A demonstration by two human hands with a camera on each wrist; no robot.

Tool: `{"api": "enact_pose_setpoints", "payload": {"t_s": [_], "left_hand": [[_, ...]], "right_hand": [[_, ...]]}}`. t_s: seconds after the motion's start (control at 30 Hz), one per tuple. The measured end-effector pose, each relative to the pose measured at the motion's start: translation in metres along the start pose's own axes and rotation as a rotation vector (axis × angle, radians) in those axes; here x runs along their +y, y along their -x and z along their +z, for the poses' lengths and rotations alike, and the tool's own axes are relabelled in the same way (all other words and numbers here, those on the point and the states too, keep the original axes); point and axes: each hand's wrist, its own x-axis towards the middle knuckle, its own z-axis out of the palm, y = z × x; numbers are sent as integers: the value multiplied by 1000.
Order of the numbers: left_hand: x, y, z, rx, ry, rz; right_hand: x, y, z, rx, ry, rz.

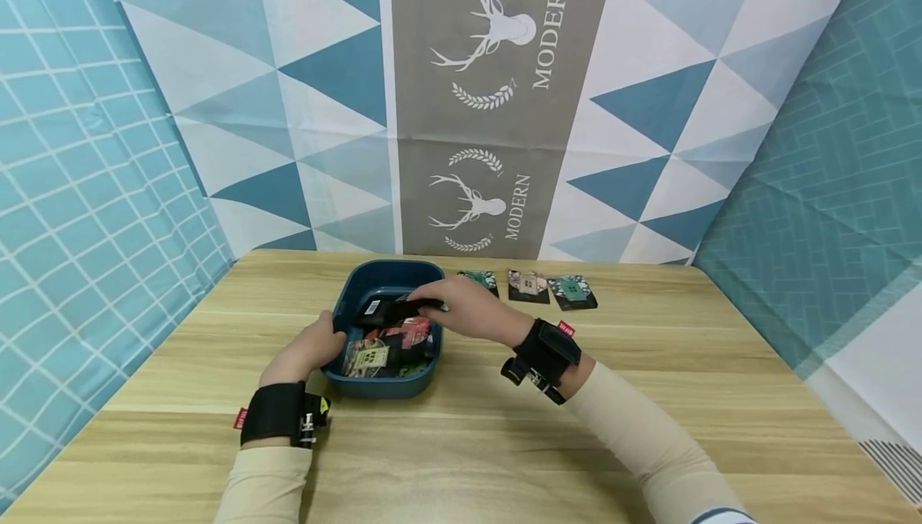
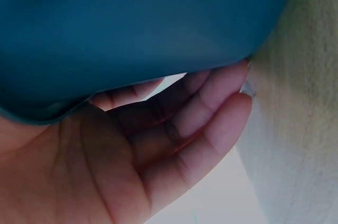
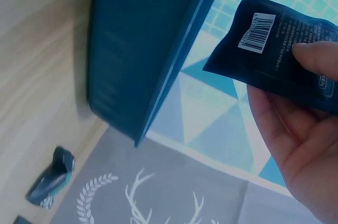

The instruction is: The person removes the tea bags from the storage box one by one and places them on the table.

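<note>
My left hand point(image 1: 306, 348) grips the left rim of a dark blue plastic bin point(image 1: 382, 387); in the left wrist view its curved fingers point(image 2: 206, 145) lie along the bin's outer wall. Above the bin's opening, my right hand point(image 1: 471, 310) pinches a small black packet point(image 3: 280, 49) between thumb and fingers, its barcode and fine print showing in the right wrist view. Several patterned packets lie inside the bin, among them one with a cream label point(image 1: 370, 358) and a red one point(image 1: 415, 332). They overlap, so some are partly hidden.
Right of the bin, toward the back of the wooden table point(image 1: 461, 460), lie a green-labelled packet point(image 1: 574, 290), a beige-labelled packet point(image 1: 529, 284) and another packet point(image 1: 484, 278) partly behind my right hand. A patterned cloth point(image 1: 461, 124) hangs behind the table.
</note>
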Motion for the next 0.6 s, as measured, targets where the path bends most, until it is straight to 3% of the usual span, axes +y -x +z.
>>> {"api": "enact_pose_setpoints", "payload": {"t_s": [0.17, 0.37, 0.6], "left_hand": [[0, 0, 1, 0, -9, -3], [0, 0, 1, -9, 9, 0], [-2, 1, 0, -12, 7, -2]], "right_hand": [[1, 10, -11, 12, 19, 5], [3, 27, -27, 9, -16, 70], [18, 50, -38, -8, 5, 118]]}}
